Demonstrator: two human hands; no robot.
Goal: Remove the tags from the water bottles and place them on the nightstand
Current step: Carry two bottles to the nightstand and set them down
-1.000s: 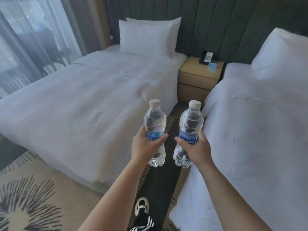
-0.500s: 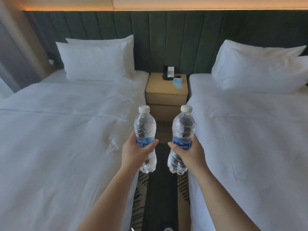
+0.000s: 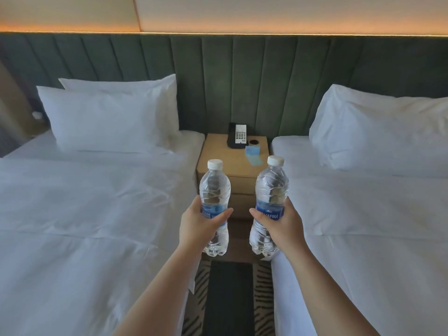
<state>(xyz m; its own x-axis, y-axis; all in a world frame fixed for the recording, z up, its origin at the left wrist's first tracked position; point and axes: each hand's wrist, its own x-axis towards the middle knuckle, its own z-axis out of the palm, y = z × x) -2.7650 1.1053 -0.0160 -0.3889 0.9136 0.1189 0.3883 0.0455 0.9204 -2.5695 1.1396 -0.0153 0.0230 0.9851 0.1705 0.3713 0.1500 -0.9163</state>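
I hold 2 full water bottles upright, my left hand (image 3: 202,224) wrapped round the left bottle (image 3: 215,190), my right hand (image 3: 282,223) round the right bottle (image 3: 272,187), nightstand (image 3: 219,156) at 12 o'clock. They look heavy, thin-walled, slick; the label band grips best. No tags visible.

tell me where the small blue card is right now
In the head view, the small blue card lies on the wooden nightstand, right of centre, just in front of the black telephone.

Left hand (image 3: 197,225) and right hand (image 3: 282,224) each gripping an upright water bottle (image 3: 214,190), (image 3: 271,187) before the nightstand (image 3: 218,161), between two beds (image 3: 84,214).
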